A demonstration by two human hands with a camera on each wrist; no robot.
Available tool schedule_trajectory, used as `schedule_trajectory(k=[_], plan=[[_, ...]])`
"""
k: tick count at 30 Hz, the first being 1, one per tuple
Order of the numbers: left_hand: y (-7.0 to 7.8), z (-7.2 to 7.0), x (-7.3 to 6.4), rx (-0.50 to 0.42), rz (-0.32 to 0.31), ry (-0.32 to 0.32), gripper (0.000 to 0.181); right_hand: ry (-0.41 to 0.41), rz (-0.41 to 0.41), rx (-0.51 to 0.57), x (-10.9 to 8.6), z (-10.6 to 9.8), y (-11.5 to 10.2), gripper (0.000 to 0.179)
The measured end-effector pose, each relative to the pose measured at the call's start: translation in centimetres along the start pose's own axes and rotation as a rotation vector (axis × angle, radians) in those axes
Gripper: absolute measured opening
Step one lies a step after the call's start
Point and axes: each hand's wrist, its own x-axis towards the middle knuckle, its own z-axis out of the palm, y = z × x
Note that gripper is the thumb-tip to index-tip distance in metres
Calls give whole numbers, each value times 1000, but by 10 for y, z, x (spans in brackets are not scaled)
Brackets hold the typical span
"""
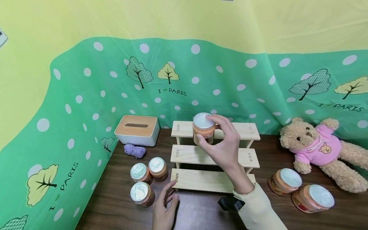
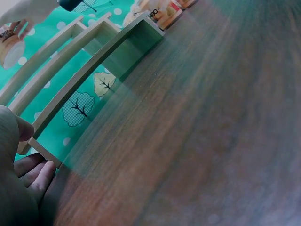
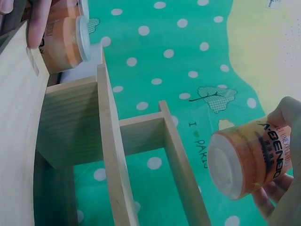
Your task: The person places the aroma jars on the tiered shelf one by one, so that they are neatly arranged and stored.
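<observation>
Orange plastic jar with a silver foil lid [image 1: 203, 128] sits in the right hand [image 1: 225, 145] near the centre of the head view, fingers and thumb curled round its sides in a firm grip; it hangs just over the top step of the pale wooden three-tier shelf [image 1: 214, 155], at that step's left part. The right wrist view shows its base clear of the wood, so I judge it not yet set down. All three steps look bare, so the shelving seems barely begun.

The left hand [image 1: 164, 209] lies at the lower centre, fingers relaxed and holding nothing, fingertips touching the left end of the bottom step.

Counted: six jars in all, one held, three standing in a cluster [image 1: 143, 182] at the lower left on the dark wooden counter [image 1: 201, 210], two lying tilted [image 1: 300, 190] at the lower right. One white tissue box with a wooden top [image 1: 137, 129], one purple yarn bundle [image 1: 134, 150], one teddy bear in a pink shirt [image 1: 322, 148].
</observation>
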Motion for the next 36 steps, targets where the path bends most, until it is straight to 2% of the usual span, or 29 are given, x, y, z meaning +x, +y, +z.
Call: schedule_trajectory(k=[7, 16, 26, 36], plan=[[1, 0, 0, 11, -21, 0, 45, -13, 15, 3, 1, 6, 5, 54], [0, 0, 1, 12, 10, 1, 45, -42, 15, 44, -2, 15, 9, 55], [-1, 1, 0, -3, 4, 1, 46, -39, 30, 78, 1, 25, 13, 55], [-1, 1, 1, -15, 1, -3, 47, -106, 42, 74, 5, 36, 12, 55]])
